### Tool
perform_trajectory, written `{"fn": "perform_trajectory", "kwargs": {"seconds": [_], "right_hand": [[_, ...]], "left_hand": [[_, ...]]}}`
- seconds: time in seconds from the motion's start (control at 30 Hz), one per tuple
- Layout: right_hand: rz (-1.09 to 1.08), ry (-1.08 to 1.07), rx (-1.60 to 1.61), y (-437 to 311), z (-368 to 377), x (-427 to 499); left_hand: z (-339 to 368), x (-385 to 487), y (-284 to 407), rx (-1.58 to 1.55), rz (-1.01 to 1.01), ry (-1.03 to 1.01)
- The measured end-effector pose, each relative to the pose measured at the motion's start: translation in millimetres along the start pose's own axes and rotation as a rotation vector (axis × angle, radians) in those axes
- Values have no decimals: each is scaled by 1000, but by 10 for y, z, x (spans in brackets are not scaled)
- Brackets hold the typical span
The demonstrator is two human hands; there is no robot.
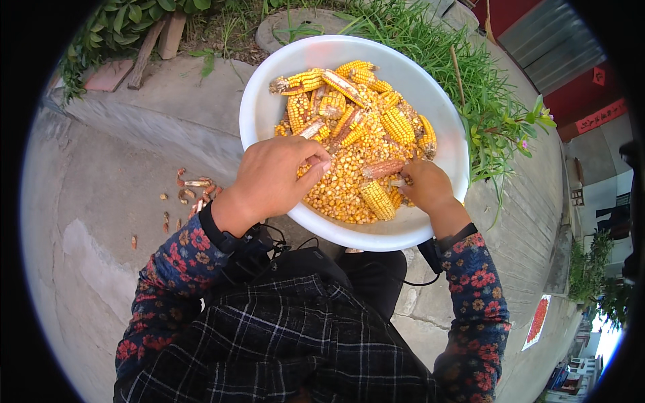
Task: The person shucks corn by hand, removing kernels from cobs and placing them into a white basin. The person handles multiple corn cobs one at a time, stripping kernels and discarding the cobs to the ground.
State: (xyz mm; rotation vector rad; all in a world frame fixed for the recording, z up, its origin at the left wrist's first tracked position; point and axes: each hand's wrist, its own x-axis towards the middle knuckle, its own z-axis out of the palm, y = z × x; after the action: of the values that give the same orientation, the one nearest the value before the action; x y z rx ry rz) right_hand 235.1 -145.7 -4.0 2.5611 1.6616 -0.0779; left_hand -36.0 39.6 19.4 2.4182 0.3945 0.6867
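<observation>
A large white plastic basin holds dried yellow corn cobs and loose corn kernels. Over the basin's left part hovers my left hand, fingers curled with thumb near the index finger; whether something small lies between them cannot be told. At the right side my right hand reaches in, its fingertips at the end of a reddish, mostly bare corn cob; whether they grip it is not clear. A partly kerneled cob lies just below, on the kernels.
Bare cob pieces lie scattered on the concrete floor at left, beside a low concrete step. Grass and a flowering plant grow behind and right of the basin. A tray of red items rests on the ground at far right.
</observation>
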Motion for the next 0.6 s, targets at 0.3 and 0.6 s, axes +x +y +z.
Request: {"fn": "perform_trajectory", "kwargs": {"seconds": [0.3, 0.6], "right_hand": [[123, 78, 355, 3, -19, 85], [208, 12, 1240, -180, -278, -188]], "left_hand": [[-16, -4, -3, -3, -16, -12], [-17, -9, 0, 1, -12, -5]]}}
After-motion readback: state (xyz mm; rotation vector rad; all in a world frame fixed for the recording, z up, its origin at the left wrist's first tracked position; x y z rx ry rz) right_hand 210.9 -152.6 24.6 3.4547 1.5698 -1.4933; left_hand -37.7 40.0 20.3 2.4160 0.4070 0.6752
